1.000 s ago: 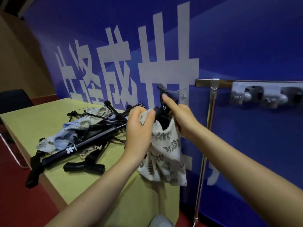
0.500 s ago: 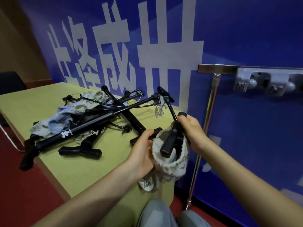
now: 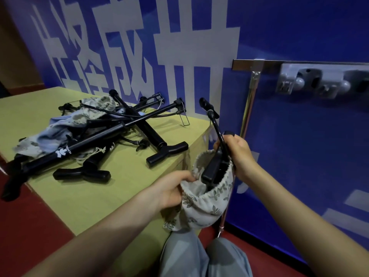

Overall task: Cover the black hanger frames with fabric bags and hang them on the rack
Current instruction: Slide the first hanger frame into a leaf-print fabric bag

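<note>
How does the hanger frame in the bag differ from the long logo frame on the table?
The held frame stands tilted up, its lower end inside the leaf-print bag; the logo frame lies flat in the pile on the table. The right hand grips the held one; no hand touches the logo frame, which is uncovered. Both are black.

The fabric bag [image 3: 207,198] is showing off-white with a grey-green leaf print, and a black hanger frame [image 3: 214,150] is sticking out of its mouth. On the yellow-green table [image 3: 123,188], more hanger frames [image 3: 111,132] are lying glossy black, one carrying a small white logo. Among them, cloth bags [image 3: 65,126] are showing pale blue and cream with the same leafy print. Behind, the wall [image 3: 299,27] is glowing deep blue with big white characters. The rack [image 3: 319,63] is gleaming silver-grey, and the floor [image 3: 30,226] is running dark red.
</note>
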The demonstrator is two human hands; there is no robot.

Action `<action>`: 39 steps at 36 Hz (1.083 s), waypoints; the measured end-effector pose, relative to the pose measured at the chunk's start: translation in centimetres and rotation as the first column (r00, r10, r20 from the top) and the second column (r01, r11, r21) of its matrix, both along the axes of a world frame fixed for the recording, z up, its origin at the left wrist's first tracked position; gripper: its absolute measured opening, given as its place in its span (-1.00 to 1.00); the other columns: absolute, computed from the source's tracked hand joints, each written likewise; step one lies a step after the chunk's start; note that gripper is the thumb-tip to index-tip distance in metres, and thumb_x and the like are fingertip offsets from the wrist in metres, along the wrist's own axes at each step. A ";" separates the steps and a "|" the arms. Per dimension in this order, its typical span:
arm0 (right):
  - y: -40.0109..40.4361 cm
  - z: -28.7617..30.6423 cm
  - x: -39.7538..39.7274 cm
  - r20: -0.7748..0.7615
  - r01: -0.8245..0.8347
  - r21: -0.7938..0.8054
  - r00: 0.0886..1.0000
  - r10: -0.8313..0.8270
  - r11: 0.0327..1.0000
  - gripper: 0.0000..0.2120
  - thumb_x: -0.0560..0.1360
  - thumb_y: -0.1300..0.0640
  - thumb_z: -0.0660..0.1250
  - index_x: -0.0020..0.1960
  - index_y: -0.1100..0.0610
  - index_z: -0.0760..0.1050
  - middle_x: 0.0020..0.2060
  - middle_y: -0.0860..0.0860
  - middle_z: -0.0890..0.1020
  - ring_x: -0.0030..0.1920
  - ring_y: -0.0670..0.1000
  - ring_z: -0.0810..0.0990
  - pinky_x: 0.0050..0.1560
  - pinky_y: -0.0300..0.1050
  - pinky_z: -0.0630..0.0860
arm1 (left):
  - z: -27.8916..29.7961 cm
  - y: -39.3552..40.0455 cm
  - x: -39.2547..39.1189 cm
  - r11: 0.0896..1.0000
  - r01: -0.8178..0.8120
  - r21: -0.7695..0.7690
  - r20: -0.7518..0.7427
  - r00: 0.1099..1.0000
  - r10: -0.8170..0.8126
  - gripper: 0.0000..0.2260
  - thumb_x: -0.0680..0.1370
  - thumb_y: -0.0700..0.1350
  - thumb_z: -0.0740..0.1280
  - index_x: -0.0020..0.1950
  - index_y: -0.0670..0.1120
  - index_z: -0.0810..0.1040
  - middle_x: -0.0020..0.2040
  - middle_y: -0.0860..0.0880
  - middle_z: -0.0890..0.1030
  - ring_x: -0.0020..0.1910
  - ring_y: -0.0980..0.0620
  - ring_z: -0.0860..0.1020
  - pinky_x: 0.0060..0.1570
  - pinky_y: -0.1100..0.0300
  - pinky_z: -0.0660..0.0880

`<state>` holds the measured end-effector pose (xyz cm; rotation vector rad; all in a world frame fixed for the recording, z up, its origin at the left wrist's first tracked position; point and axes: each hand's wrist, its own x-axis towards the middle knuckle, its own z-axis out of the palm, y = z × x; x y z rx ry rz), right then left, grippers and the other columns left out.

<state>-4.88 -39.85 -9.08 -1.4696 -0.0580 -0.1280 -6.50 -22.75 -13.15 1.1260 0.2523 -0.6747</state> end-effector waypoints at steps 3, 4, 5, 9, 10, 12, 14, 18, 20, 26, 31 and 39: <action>-0.5 -0.3 -0.2 -0.006 0.019 0.011 1.000 -0.019 1.000 -0.82 0.56 0.20 0.21 -0.23 0.14 0.41 -0.33 0.04 0.49 -0.47 -0.16 0.49 -0.42 -0.36 0.45 | 0.0 -0.1 -0.3 0.997 0.077 -0.024 0.016 0.997 -0.077 -0.74 0.51 -0.39 0.12 0.12 -0.31 0.51 0.03 -0.31 0.62 -0.01 -0.20 0.62 0.08 -0.02 0.57; -0.6 -0.4 -0.4 -0.011 0.024 0.015 1.000 -0.023 1.000 -0.81 0.56 0.21 0.21 -0.23 0.14 0.42 -0.34 0.03 0.49 -0.48 -0.17 0.49 -0.43 -0.36 0.44 | -0.1 -0.2 -0.3 0.995 0.101 -0.010 0.028 0.995 -0.101 -0.73 0.47 -0.38 0.19 0.14 -0.30 0.51 0.01 -0.29 0.64 -0.04 -0.18 0.64 0.04 0.02 0.60; -0.7 -0.5 -0.5 -0.017 0.026 0.022 1.000 -0.026 0.999 -0.80 0.56 0.22 0.20 -0.24 0.14 0.43 -0.36 0.01 0.51 -0.49 -0.18 0.50 -0.44 -0.36 0.44 | -0.2 -0.2 -0.4 0.994 0.111 0.013 0.038 0.993 -0.111 -0.70 0.42 -0.35 0.27 0.16 -0.30 0.51 0.01 -0.28 0.65 -0.06 -0.16 0.66 0.01 0.04 0.61; -1.1 -1.1 -0.9 -0.034 0.033 0.044 0.999 -0.031 0.999 -0.77 0.56 0.25 0.19 -0.26 0.14 0.44 -0.40 -0.02 0.53 -0.47 -0.16 0.51 -0.42 -0.34 0.46 | -0.9 -0.2 -0.1 0.992 0.108 0.060 0.064 0.992 -0.112 -0.52 0.39 -0.23 0.40 0.30 -0.30 0.48 0.23 -0.31 0.56 0.14 -0.20 0.60 0.21 -0.01 0.51; -1.2 -1.2 -1.0 -0.039 0.033 0.046 0.999 -0.032 0.998 -0.78 0.56 0.25 0.20 -0.26 0.13 0.44 -0.39 -0.01 0.52 -0.46 -0.15 0.51 -0.41 -0.33 0.47 | -1.0 -0.2 0.0 0.992 0.098 0.080 0.062 0.993 -0.103 -0.51 0.39 -0.22 0.42 0.30 -0.30 0.49 0.26 -0.31 0.54 0.20 -0.22 0.56 0.25 -0.03 0.48; -1.5 -1.4 -1.0 -0.046 0.037 0.051 0.998 -0.035 0.998 -0.79 0.56 0.23 0.21 -0.25 0.12 0.44 -0.39 -0.01 0.52 -0.45 -0.15 0.52 -0.39 -0.31 0.48 | -1.1 -0.1 -0.1 0.982 0.124 0.144 0.067 0.989 -0.135 -0.57 0.41 -0.19 0.44 0.25 -0.28 0.53 0.21 -0.28 0.59 0.14 -0.18 0.60 0.18 0.01 0.54; -1.7 -1.5 -1.0 -0.051 0.044 0.058 0.998 -0.041 0.997 -0.78 0.56 0.24 0.19 -0.25 0.12 0.44 -0.41 -0.03 0.53 -0.46 -0.15 0.52 -0.40 -0.31 0.48 | -1.2 0.1 -0.4 0.952 0.164 0.259 0.133 0.970 -0.204 -0.75 0.45 -0.16 0.43 0.07 -0.25 0.62 0.01 -0.21 0.69 -0.07 -0.09 0.68 -0.08 0.13 0.62; -2.1 -1.5 -0.9 -0.042 0.058 0.047 0.998 -0.056 0.997 -0.77 0.56 0.23 0.18 -0.26 0.13 0.43 -0.41 0.00 0.51 -0.46 -0.13 0.50 -0.40 -0.30 0.47 | -1.4 0.2 -0.5 0.897 0.100 0.430 0.281 0.930 -0.238 -0.87 0.49 -0.11 0.41 -0.16 -0.18 0.63 -0.20 -0.13 0.70 -0.28 -0.02 0.66 -0.23 0.20 0.60; -2.3 -1.6 -0.7 -0.045 0.066 0.041 0.997 -0.064 0.997 -0.78 0.57 0.22 0.18 -0.25 0.13 0.44 -0.40 0.00 0.51 -0.46 -0.13 0.50 -0.39 -0.30 0.48 | -1.3 0.5 -0.4 0.906 0.038 0.421 0.351 0.914 -0.202 -0.80 0.51 -0.07 0.39 -0.06 -0.21 0.64 -0.14 -0.16 0.69 -0.21 -0.06 0.65 -0.12 0.15 0.57; -3.0 -2.1 -0.6 -0.090 0.068 0.033 0.994 -0.065 0.997 -0.80 0.57 0.19 0.20 -0.21 0.06 0.48 -0.38 -0.03 0.54 -0.38 -0.10 0.52 -0.27 -0.19 0.47 | -0.1 1.4 0.2 0.965 -0.017 0.260 0.398 0.913 -0.091 -0.80 0.59 -0.15 0.28 0.07 -0.24 0.62 -0.03 -0.17 0.66 -0.09 -0.05 0.61 -0.02 0.12 0.53; -3.3 -2.5 -0.5 -0.102 0.099 0.010 0.990 -0.098 0.995 -0.80 0.57 0.15 0.23 -0.23 0.09 0.44 -0.37 -0.02 0.53 -0.36 -0.07 0.52 -0.24 -0.17 0.47 | 1.1 1.7 0.4 0.991 0.018 0.134 0.379 0.923 -0.068 -0.85 0.49 -0.21 0.34 -0.01 -0.24 0.64 -0.14 -0.16 0.65 -0.20 -0.03 0.61 -0.19 0.19 0.59; -4.2 -2.9 0.2 -0.107 0.153 0.079 0.984 -0.144 0.985 -0.84 0.58 0.13 0.21 -0.16 0.13 0.44 -0.35 0.00 0.52 -0.40 -0.10 0.53 -0.34 -0.25 0.50 | 1.8 2.0 -0.4 0.988 0.053 0.142 0.375 0.921 -0.103 -0.69 0.56 -0.35 0.23 0.25 -0.12 0.54 0.07 -0.20 0.65 0.03 -0.11 0.61 0.06 0.00 0.56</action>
